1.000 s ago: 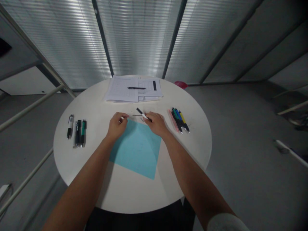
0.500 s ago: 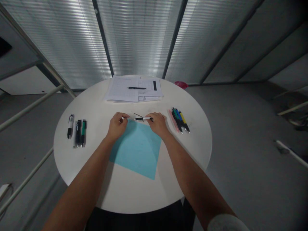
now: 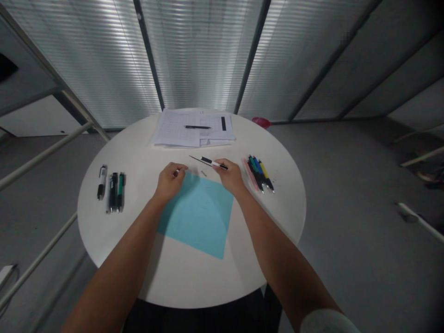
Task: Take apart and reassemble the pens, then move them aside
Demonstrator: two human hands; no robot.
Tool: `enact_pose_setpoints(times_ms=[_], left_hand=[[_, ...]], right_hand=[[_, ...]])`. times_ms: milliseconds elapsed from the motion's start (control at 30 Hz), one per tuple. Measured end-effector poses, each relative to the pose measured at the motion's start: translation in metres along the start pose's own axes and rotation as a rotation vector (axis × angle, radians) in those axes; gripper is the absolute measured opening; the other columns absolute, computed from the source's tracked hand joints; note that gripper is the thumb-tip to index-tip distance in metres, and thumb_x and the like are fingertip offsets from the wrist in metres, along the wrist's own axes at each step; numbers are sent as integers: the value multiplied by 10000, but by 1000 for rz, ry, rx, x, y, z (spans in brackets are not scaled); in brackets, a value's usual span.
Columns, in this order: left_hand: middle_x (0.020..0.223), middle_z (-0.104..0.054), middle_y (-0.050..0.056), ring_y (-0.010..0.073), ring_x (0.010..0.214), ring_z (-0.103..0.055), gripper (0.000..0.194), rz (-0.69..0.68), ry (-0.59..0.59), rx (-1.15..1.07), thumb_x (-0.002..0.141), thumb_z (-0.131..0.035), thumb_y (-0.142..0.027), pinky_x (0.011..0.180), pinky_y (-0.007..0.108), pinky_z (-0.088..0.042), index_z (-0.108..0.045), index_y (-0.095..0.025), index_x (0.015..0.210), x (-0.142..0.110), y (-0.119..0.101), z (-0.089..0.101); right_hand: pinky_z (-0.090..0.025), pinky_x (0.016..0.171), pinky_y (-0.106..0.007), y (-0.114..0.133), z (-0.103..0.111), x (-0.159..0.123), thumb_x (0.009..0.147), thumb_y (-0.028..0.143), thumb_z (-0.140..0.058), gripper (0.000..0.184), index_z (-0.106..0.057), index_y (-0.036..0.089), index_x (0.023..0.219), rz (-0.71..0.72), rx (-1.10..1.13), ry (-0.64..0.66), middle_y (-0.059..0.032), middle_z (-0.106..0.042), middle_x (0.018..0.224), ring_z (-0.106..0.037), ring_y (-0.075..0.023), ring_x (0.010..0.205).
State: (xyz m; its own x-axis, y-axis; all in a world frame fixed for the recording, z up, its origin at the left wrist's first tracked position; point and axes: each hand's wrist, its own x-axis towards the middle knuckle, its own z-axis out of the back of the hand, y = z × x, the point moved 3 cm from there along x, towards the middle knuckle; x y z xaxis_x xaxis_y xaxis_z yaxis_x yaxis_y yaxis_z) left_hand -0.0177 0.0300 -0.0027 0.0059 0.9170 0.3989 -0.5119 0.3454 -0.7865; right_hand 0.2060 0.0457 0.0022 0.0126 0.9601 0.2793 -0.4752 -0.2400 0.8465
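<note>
R hand (image 3: 231, 179) pinches a pen (image 3: 213, 162) near its end; pen lies nearly crosswise, thin tip pointing left, past the blue paper's (image 3: 197, 217) top corner, toward L hand (image 3: 169, 184), whose fingers curl together, prob. on something too small to tell.

No writing can be read. The printed sheets (image 3: 173, 129) on the counter (image 3: 104, 231) show ruled rows and columns, too small to make out. The pen (image 3: 213, 163) in the right hand (image 3: 231, 178) and the row of pens (image 3: 114, 192) at the left show no legible lettering either.
</note>
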Motion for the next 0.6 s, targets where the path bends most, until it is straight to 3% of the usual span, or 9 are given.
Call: enact_pose_setpoints(times_ms=[133, 300, 467, 600], left_hand=[[858, -663, 62, 153, 687, -561, 279, -14, 55, -58, 820, -622, -373, 676, 292, -446, -741, -186, 990, 0, -6, -2], [977, -721, 108, 209, 847, -636, 241, 8, 137, -269, 800, -660, -379, 786, 336, -477, -737, -176, 694, -1, -14, -5], [728, -698, 76, 163, 626, -608, 333, 191, 84, -398, 819, -631, -462, 605, 299, -480, -722, -153, 735, 0, -11, -5], [872, -716, 90, 151, 657, -648, 385, 317, 5, -738, 822, -615, -515, 610, 295, -515, -664, -153, 944, 1, -11, -5]], right_hand=[[-471, 781, -297, 6, -9, -4, 792, 342, -631, 205, -706, 191, 908, 39, 188, 108, -11, -714, 877, -631, -173, 814], [-464, 760, -287, 10, -19, -10, 788, 331, -630, 197, -700, 186, 901, 63, 228, 276, -16, -704, 866, -624, -163, 807], [-458, 827, -296, 12, -13, -9, 826, 360, -606, 216, -694, 191, 929, 111, 170, 191, -33, -680, 918, -618, -169, 890], [-460, 831, -299, 12, -12, -11, 852, 404, -597, 255, -706, 207, 973, 173, 85, 175, -40, -654, 920, -608, -166, 881]])
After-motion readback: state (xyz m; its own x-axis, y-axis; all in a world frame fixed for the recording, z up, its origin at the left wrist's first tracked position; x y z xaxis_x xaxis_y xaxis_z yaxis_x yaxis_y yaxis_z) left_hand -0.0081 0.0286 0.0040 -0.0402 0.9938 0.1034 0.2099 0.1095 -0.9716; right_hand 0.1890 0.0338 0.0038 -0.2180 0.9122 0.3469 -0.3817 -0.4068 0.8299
